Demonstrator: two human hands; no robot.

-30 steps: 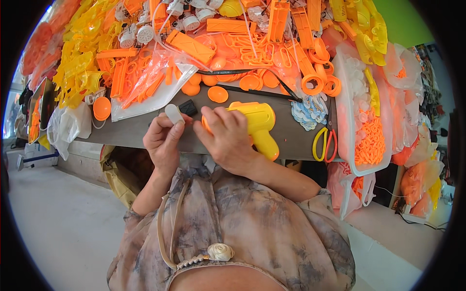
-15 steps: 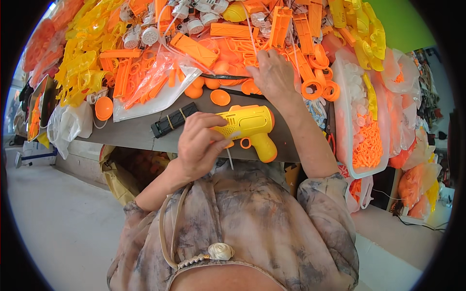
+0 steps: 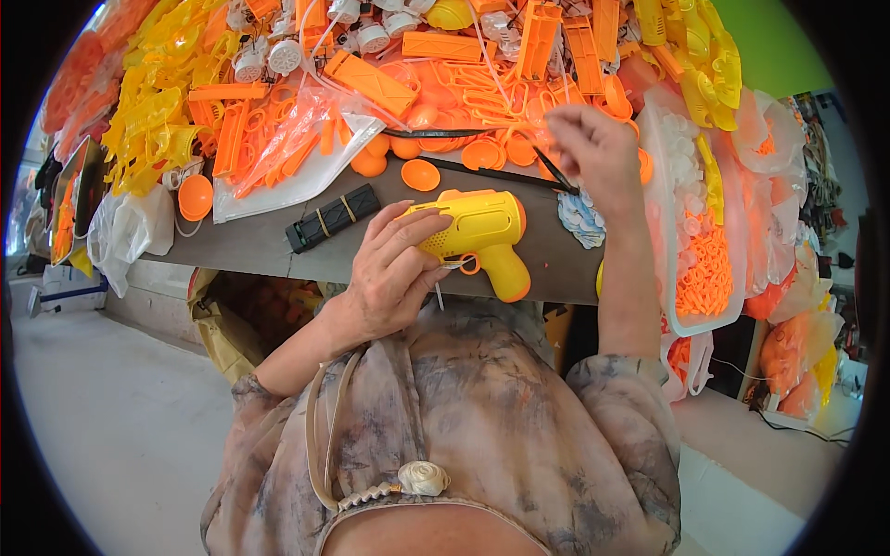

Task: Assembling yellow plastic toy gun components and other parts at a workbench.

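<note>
Right at the surface's front edge lies the yellow toy pistol (image 3: 487,227), the left hand (image 3: 394,264) clasping its barrel end! Toward the right edge the right hand (image 3: 598,157) hovers, fingers curled; I can't tell whether they're pinching anything.

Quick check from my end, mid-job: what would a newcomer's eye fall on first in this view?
Probably the big heap of orange and yellow plastic parts across the far side of the table. Next, the yellow toy gun near the table's front edge, the left hand on its left end and the right hand raised to its upper right. At the right stands a translucent tub with small orange pieces.
</note>
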